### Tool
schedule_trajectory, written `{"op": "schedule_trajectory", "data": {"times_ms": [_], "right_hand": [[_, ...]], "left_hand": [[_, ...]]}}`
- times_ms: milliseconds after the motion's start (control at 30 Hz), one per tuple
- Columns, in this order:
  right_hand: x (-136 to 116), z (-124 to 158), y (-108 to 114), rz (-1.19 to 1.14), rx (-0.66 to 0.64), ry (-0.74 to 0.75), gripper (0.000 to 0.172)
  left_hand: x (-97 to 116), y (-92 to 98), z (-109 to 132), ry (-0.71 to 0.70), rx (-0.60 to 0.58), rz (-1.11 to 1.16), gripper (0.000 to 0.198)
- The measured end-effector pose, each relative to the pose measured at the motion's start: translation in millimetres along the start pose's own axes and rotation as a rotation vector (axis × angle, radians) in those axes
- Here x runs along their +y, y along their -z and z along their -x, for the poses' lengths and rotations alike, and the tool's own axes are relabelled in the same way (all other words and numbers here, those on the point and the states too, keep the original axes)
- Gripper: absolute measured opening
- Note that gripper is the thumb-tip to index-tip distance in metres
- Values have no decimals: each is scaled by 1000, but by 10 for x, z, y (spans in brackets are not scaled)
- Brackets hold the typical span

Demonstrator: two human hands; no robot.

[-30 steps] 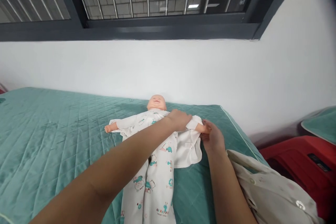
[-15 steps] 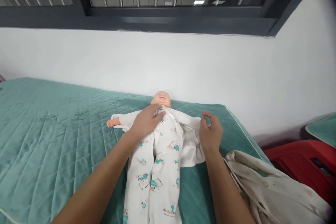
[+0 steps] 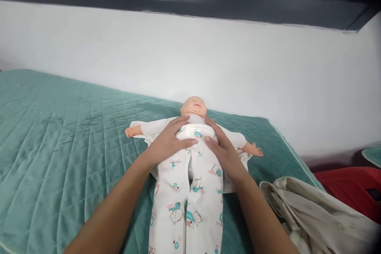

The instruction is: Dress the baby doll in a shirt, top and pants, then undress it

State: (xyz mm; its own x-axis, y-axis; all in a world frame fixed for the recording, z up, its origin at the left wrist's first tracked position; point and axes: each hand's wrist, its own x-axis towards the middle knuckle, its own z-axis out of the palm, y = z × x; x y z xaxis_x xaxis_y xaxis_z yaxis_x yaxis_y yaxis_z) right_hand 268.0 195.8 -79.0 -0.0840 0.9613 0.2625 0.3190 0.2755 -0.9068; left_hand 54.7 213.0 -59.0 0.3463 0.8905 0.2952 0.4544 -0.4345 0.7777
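Observation:
A baby doll lies on its back with both arms stretched out sideways in white sleeves. White trousers with a teal animal print cover its front from the chest down, their lower end running out of view. My left hand rests on the doll's left-of-picture side, thumb and fingers apart, touching the top of the trousers. On the opposite side lies my right hand, also open, its fingers along the chest and its thumb on the printed cloth. Part of a white garment shows beneath the doll. What lies under my palms is hidden.
The green quilted mat under the doll reaches back to a white wall. A cream cloth garment lies crumpled at the right front. Beyond the mat's right edge is a red object. A dark window frame crosses the top.
My right hand has left the sleeve end on the right and moved inward onto the trousers. The doll's hand now shows at that sleeve. My left hand stays on the chest; the view has tilted down.

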Motion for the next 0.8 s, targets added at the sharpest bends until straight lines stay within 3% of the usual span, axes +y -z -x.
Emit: {"op": "schedule_trajectory", "data": {"times_ms": [100, 167, 300, 400, 567, 800], "right_hand": [[-84, 21, 17, 24, -50, 12, 59], [-133, 25, 17, 54, -56, 25, 57], [-180, 13, -25, 67, -41, 83, 36], [-210, 29, -90, 161, 26, 208, 21], [-303, 197, -231, 297, 214, 387, 21], [-345, 377, -262, 433, 238, 223, 32]], "left_hand": [[7, -1, 57, -36, -16, -2, 60], [4, -31, 76, -88, 11, 3, 47], [3, -114, 88, -292, 201, -147, 14], [-11, -154, 100, -456, 317, -332, 16], [-81, -193, 96, -563, 376, -538, 23], [-200, -215, 67, -549, 407, -668, 24]]}}
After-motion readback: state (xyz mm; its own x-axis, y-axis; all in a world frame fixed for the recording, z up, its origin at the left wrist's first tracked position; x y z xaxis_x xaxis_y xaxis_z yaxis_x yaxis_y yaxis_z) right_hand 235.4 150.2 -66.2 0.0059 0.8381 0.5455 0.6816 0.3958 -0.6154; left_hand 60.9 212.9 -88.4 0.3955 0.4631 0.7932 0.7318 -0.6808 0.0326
